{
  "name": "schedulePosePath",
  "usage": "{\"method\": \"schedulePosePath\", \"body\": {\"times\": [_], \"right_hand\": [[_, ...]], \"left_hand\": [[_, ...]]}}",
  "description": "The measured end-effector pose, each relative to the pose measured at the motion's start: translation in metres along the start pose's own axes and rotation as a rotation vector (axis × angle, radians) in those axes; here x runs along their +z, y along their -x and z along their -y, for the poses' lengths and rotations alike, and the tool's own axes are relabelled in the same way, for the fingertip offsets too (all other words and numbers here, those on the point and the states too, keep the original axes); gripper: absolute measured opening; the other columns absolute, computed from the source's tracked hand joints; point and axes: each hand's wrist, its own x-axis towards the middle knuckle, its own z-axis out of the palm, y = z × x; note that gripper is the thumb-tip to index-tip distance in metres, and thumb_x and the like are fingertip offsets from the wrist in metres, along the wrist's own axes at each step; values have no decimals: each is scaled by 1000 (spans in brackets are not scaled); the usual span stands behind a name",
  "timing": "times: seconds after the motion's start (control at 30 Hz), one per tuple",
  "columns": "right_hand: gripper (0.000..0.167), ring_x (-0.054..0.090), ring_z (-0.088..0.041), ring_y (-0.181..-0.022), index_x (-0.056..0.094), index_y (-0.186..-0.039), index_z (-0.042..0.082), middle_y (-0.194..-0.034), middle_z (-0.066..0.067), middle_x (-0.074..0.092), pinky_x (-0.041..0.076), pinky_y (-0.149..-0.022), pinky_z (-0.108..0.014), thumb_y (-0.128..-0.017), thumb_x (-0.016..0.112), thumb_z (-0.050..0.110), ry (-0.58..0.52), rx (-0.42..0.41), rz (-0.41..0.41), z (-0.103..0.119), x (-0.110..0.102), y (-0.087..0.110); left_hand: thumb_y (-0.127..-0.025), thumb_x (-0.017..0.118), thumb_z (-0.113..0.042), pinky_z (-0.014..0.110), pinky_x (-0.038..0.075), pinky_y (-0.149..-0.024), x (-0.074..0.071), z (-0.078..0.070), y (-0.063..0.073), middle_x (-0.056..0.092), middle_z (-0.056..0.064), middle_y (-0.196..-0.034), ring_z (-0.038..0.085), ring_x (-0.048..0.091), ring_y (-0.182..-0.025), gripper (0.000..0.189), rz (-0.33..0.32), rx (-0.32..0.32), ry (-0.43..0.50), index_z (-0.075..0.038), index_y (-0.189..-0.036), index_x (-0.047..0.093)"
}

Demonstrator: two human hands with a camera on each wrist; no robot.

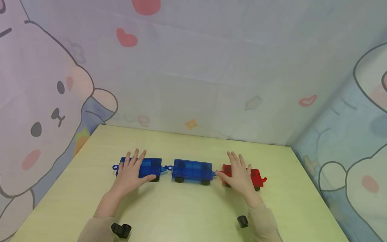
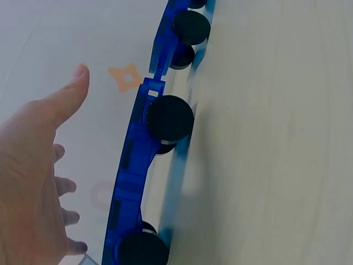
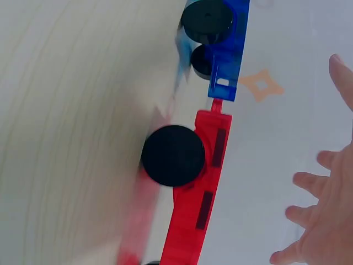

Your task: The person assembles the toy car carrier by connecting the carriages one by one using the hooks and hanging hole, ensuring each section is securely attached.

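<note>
A: How are the cars being handled?

B: The left hand [image 1: 130, 171] is laid flat, fingers spread, over the left blue car [image 1: 145, 167]; the right hand [image 1: 239, 172] likewise over the red car [image 1: 255, 177]. Even, level pressure is advised so the middle blue car [image 1: 192, 169] is kept coupled.

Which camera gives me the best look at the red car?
The head view: it shows the whole red car at the train's right end, with the right hand lying flat on it. The right wrist view shows only its underside edge, one black wheel and the coupling, close up. The left wrist view misses it entirely.
</note>
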Motion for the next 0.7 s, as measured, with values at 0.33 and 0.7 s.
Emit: {"method": "schedulePosePath", "body": {"times": [0.33,0.7], "right_hand": [[104,11,-38,-150,22,-156,11,-161,-12,26,3,-108,-79,-77,76,53,-53,-69,21,14,13,-17],[103,30,-36,-145,33,-152,8,-156,-13,36,20,-112,-71,-71,85,44,-43,-235,145,43,32,-35]], "left_hand": [[-72,83,-47,73,12,-112,6,12,-14,16,25,-161,50,9,-147,112,33,68,66,-6,-156,20],[-71,86,-41,73,24,-108,7,24,-22,31,23,-156,49,19,-145,104,43,101,94,-3,-152,32]]}}
